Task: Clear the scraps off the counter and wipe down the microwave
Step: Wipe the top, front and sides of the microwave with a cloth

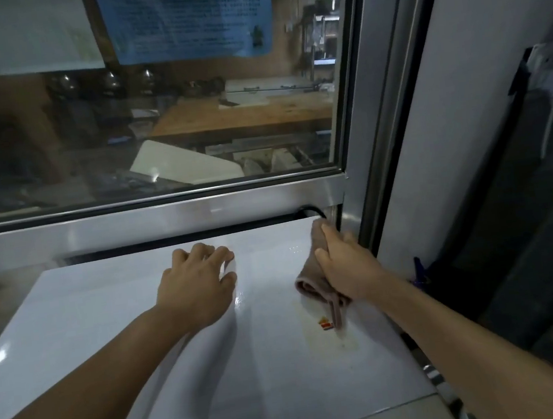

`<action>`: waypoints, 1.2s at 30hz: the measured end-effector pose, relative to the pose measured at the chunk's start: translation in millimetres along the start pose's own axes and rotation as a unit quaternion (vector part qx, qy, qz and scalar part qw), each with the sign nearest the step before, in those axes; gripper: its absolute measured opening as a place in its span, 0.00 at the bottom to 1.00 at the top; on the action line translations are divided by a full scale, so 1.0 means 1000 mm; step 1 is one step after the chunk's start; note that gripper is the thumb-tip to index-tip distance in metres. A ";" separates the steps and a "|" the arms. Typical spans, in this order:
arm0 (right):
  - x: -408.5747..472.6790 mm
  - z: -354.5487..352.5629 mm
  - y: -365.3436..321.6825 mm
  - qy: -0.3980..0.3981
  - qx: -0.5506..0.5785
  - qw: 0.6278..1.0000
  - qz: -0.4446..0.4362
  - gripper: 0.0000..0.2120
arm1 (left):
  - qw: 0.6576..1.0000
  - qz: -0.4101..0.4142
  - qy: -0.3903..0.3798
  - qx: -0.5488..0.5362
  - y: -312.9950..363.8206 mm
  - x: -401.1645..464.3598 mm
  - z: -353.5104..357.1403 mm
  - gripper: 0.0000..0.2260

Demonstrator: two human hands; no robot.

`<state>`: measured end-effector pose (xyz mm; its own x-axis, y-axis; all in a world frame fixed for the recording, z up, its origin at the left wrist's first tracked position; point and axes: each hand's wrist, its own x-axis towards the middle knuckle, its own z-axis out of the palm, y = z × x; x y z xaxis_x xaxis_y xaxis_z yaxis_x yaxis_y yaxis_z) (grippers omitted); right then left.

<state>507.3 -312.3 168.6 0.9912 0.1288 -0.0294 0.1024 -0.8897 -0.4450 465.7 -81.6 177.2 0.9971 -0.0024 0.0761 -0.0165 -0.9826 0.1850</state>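
Fingers of the right hand (347,266) are curled around a brownish cloth (314,282) and press it down on the white top of the microwave (143,321). The cloth is bunched under the palm, with a loose end trailing toward the person, over a small red and orange sticker (325,324) with a yellowish stain around it. I think the hand holds the cloth in a bundle so that it gives more pressure on the surface and does not slide out during wiping.

Fingers of the left hand (197,283) are loosely bent and grasp nothing; the fingertips and palm rest on the microwave top, to the left of the cloth and well apart from it. Probably this hand is there to keep the microwave steady, or to support the body while the person leans forward.

The cloth is at the far right corner of the microwave top, just beside a black cable (309,210) that comes out behind the microwave. Behind the microwave is a metal frame (166,218), and above it a window (155,126) with a blue paper notice (184,16) stuck on the glass. To the right of the microwave is a dark gap with a wall socket (552,67) higher up.

The wiping seems to be in progress. The stain near the sticker is still visible, so this part probably needs more rubbing. I cannot see the counter scraps from here.
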 end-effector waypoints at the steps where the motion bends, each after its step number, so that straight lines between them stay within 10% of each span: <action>1: -0.016 0.002 0.003 0.000 -0.005 1.000 -0.011 0.24 | 1.000 0.003 0.003 0.003 0.000 0.000 0.000 0.18; 23: 0.061 0.008 -0.015 0.069 -0.126 0.983 -0.113 0.15 | 1.000 0.014 -0.005 -0.017 -0.062 -0.012 -0.020 0.20; 36: 0.045 0.089 -0.181 -0.006 -0.070 0.965 -0.252 0.20 | 0.999 -0.031 -0.008 -0.017 -0.145 -0.037 -0.026 0.20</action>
<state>525.9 -106.8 167.9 0.8119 0.5650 0.1474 0.5821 -0.7632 -0.2805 429.3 65.5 173.4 0.9973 0.0558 0.0479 0.0438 -0.9739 0.2228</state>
